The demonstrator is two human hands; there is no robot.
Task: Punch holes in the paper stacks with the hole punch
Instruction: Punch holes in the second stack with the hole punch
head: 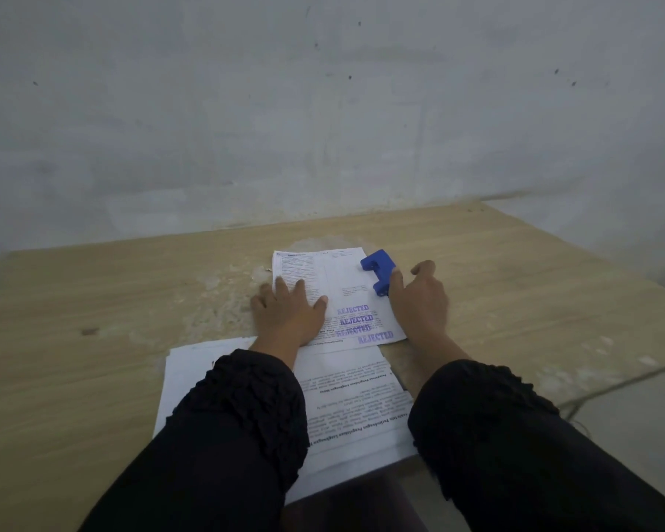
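Blue punch (pixel 377 271), centre frame, straddles the stamped sheet's (pixel 346 286) right edge. Left hand (pixel 290 311) flat, released; right hand (pixel 419 301) touches the punch, fingers loose.

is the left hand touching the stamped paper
Touching. The head view shows the left hand lying flat, palm down, on the stamped paper, fingers spread over its left part.
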